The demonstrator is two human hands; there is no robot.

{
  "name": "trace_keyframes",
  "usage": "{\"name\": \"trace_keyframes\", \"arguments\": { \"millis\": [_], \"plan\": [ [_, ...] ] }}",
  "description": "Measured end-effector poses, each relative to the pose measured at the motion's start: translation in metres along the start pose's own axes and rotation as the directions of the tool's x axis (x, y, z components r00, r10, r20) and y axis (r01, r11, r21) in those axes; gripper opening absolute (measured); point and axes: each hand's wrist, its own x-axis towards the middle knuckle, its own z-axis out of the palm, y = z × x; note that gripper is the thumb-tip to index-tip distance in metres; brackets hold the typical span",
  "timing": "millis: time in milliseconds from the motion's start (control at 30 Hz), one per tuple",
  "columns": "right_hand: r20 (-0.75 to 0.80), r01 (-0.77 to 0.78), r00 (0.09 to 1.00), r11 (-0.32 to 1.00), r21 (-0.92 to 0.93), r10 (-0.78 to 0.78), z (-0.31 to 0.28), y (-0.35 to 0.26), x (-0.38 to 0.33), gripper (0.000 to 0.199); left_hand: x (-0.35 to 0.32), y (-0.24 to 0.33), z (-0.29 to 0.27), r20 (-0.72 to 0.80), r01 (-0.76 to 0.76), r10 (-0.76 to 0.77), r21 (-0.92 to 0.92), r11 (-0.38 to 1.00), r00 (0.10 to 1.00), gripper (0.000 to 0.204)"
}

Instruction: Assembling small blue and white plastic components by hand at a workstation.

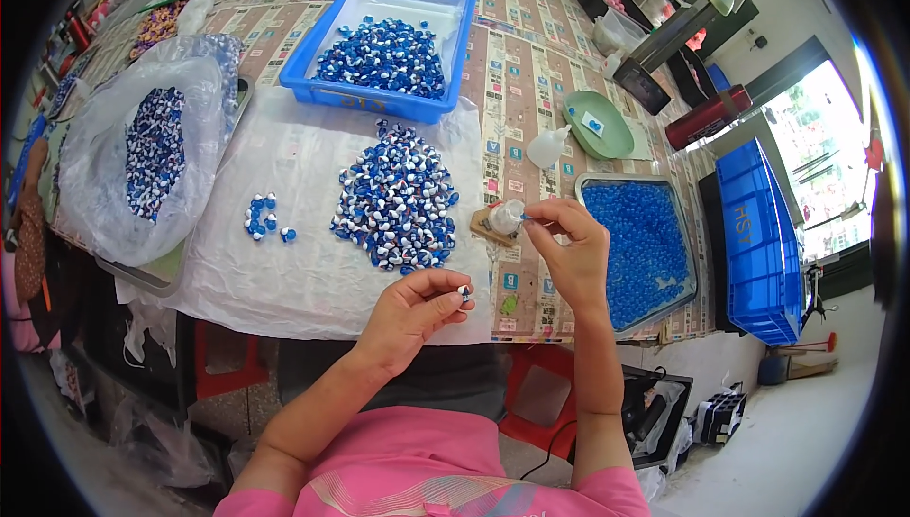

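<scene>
My left hand (415, 316) pinches a small white-and-dark piece (464, 293) between thumb and forefinger, just below a heap of small blue-and-white pieces (398, 199) on white sheeting. My right hand (574, 250) is closed at the fingertips, right at the rim of a small clear cup (507, 217). A speck of blue shows at those fingertips, too small to name. The cup sits on a little brown block (492, 232). Beside my right hand lies a metal tray (695, 250) filled with translucent blue beads. A few blue-and-white pieces (269, 218) lie apart on the left.
Behind the heap stands a blue plastic tray (300, 89) of similar pieces. At left, a clear plastic bag (95, 166) holds more. A white squeeze bottle (547, 148) and green dish (621, 133) are beyond the cup. A blue crate (758, 242) stands at far right.
</scene>
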Motion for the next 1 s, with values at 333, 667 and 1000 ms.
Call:
{"name": "trace_keyframes", "arguments": {
  "millis": [333, 667, 1000],
  "plan": [
    [0.015, 0.188, 0.982, 0.947, -0.262, -0.190, 0.010, 0.002, 0.015, 0.013, -0.003, 0.005, -0.004, 0.010, -0.003, 0.003, -0.003, 1.000, 1.000, 0.022],
    [0.037, 0.125, 0.992, 0.990, -0.070, -0.123, 0.012, -0.018, -0.015, 0.014, -0.001, 0.004, -0.005, 0.007, 0.003, -0.003, -0.015, 1.000, 1.000, 0.022],
    [0.175, -0.009, 0.984, 0.989, 0.148, -0.017, 0.026, -0.027, -0.061, 0.014, 0.004, -0.004, -0.007, 0.036, -0.029, 0.030, -0.033, 0.999, 0.999, 0.021]
  ]
}}
